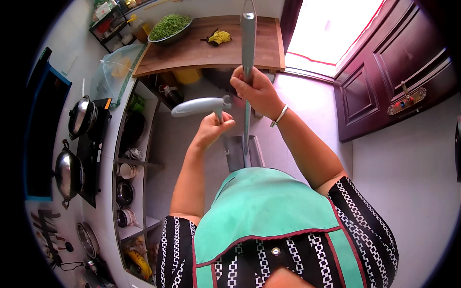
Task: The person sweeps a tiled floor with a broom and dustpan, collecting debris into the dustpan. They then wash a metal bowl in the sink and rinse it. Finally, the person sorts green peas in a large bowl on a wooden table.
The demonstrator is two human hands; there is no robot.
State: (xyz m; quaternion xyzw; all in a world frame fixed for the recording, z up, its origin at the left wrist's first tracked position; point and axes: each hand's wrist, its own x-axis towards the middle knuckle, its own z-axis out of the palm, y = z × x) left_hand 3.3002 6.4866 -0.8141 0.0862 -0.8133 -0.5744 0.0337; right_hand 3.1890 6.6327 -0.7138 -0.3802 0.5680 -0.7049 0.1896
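My right hand (253, 85) is wrapped round a long grey pole (248, 43) held almost upright at the middle. A loop tops the pole; its lower end runs down behind my green apron, so the head is hidden. To its left, my left hand (212, 128) is closed round the thin stem just under the light grey sideways grip (199, 106) of what looks like a long-handled dustpan. The grey pan (235, 149) is low by the floor in front of me, partly covered by the apron and crossed by the pole.
Ahead stands a wooden counter (201, 53) with a bowl of chopped greens (169, 28) and a yellow cloth-like item (219, 37). At left are a stove with two lidded pans (67, 173) and open shelves (139, 192) of dishes. A dark red door (384, 81) stands ajar at right.
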